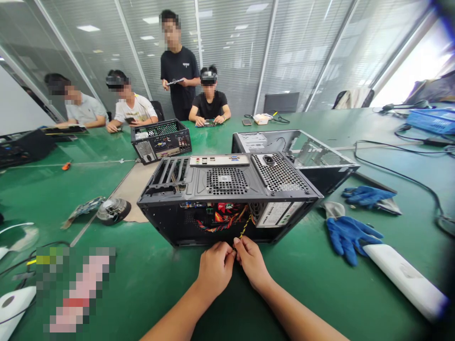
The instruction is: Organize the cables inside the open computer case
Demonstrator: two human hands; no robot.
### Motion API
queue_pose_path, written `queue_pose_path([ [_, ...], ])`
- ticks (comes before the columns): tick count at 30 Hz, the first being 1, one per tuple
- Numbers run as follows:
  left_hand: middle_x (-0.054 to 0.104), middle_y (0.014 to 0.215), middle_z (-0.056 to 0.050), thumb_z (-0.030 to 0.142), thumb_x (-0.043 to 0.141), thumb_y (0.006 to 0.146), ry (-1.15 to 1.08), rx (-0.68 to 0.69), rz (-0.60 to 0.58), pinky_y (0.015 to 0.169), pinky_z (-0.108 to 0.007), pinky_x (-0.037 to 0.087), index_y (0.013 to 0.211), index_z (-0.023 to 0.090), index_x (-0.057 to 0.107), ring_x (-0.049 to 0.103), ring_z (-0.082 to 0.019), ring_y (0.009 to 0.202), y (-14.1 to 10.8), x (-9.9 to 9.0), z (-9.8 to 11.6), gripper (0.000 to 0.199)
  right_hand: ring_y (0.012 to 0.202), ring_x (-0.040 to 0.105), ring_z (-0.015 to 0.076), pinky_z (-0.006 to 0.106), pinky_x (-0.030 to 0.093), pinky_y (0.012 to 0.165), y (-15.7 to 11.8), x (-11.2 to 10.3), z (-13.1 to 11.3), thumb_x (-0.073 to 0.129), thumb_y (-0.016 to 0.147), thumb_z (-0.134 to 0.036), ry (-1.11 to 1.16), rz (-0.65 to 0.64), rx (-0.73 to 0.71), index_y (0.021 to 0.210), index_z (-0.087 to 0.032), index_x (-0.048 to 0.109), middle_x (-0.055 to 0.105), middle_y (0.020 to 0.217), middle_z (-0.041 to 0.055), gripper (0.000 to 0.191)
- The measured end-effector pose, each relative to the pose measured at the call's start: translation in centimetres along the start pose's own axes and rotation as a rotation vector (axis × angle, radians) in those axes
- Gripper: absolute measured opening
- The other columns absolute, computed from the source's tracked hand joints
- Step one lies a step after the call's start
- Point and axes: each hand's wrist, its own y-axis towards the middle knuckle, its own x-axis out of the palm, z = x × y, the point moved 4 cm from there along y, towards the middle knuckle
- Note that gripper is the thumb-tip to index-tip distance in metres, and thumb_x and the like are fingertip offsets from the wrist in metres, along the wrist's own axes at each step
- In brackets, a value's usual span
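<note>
A black computer case (227,182) lies in front of me with its open side facing me and its back panel uppermost. From inside, by the power supply (277,214), a yellow-and-black twisted cable (245,227) comes out towards my hands. My right hand (253,261) is closed, with thumb and finger pinching this cable. Against it, my left hand (215,266) is also closed in a pinch at the cable's near end. My fingers hide that end. Red, orange and black wires (223,220) run across the inside of the case.
Another open case (295,147) stands behind on the right. Blue gloves (350,234) and a white bar-shaped object (401,274) lie at right. A round metal fan-like cooler (113,210) and a circuit board (83,208) lie left. Several people are across the table (302,303).
</note>
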Motion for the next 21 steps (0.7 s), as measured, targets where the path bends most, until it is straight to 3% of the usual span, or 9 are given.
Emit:
queue_pose_path([
  [21,0.066,0.078,-0.001,0.014,0.050,0.090,0.038,-0.004,-0.029,0.065,-0.024,0.043,0.080,0.021,0.059,0.064,-0.015,0.071,0.18,0.05,0.06,0.015,0.052,0.041,0.0145,0.028,0.034,0.051,0.23,-0.16,-0.54,0.049,0.089,-0.058,-0.126,0.057,-0.090,0.062,-0.024,0.041,0.042,0.054,-0.0044,0.044],
])
